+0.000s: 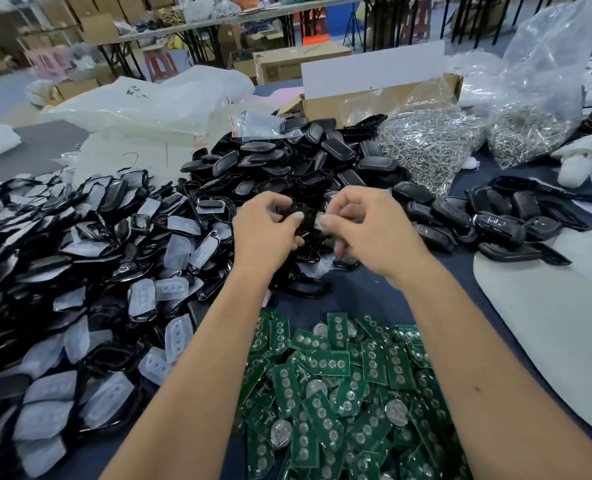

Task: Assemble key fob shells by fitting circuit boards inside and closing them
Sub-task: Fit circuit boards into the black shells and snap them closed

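Above the counter (357, 292), the left hand (267, 226) curls around a black key fob shell (293, 211), mostly hidden by fingers, while the right hand (364, 225) pinches a small pale blurred piece (322, 220), beyond the green circuit boards (339, 386).

A table (364, 292) under dark blue cloth carries the load. At six o'clock lies a heap of green circuit boards (339, 393); at nine, shell halves with clear pads (80, 271); at twelve, black shells (287, 161); at one, bagged metal rings (429, 143); at three, a white sheet (547, 323).
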